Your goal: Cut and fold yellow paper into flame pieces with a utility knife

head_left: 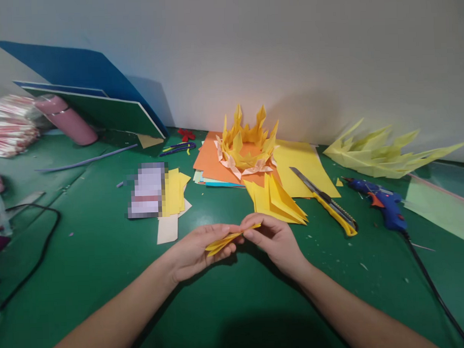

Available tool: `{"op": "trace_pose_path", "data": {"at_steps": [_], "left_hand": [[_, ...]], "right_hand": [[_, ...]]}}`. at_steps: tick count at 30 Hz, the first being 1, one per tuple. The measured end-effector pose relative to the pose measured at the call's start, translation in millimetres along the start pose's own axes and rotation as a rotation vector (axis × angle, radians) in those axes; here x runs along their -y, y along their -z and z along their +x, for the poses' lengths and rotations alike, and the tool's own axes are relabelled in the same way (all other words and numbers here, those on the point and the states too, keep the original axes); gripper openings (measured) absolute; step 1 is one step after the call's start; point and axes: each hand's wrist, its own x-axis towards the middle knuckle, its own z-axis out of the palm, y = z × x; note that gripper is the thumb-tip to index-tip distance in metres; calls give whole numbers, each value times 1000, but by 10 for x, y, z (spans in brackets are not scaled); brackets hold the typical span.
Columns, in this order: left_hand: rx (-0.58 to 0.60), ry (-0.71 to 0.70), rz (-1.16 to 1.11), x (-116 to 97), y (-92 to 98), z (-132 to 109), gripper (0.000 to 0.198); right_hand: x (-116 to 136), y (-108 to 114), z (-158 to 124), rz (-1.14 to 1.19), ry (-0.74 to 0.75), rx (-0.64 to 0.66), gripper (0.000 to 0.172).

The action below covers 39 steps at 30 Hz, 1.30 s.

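Note:
A folded yellow paper piece (223, 241) is held between both hands above the green table. My left hand (204, 248) is closed on its left part, thumb on top and fingers beneath. At its right tip, my right hand (274, 241) pinches the paper between thumb and fingers. Just beyond my right hand lies a folded yellow paper shape (274, 200) with pointed ends. Farther back, a yellow and orange paper crown (248, 148) with a pale pink base stands on orange sheets (206, 157).
Right of centre lie a yellow cutter (332, 208) and a blue glue gun (389, 204), with a pale yellow spiky paper piece (383, 151) behind. On the left are yellow slips (174, 191), a blurred phone-like object (148, 189), a pink bottle (68, 121) and leaning boards (96, 110).

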Motion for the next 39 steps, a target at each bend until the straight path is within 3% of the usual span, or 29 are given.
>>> {"op": "trace_pose_path", "data": {"at_steps": [3,5,13,18,23,27,32,39], "left_hand": [[70,-95,155,40,-32,-4,45],[91,-158,283,64,-49,-4,50],[-43,-334,764,128,-35,12,38],[-37,-341,715,153,-63,18,31],[-47,-383,803,173,-49,18,22],[-76,-349,795,182,-32,34,24],[-84,-311,652,190,-38,59,33],[-123,-321,589,187,-60,52,29]], "right_hand": [[-9,10,-2,-66,-42,-92,21],[-7,16,-2,-104,-49,-107,20],[-5,22,10,-224,-6,-111,16],[-15,15,-3,-220,-31,-102,23],[1,1,0,-202,-41,-101,27],[2,7,-1,-205,-55,-93,30],[-29,3,1,-209,-85,-111,28],[-58,-19,13,-156,-109,-185,18]]}}
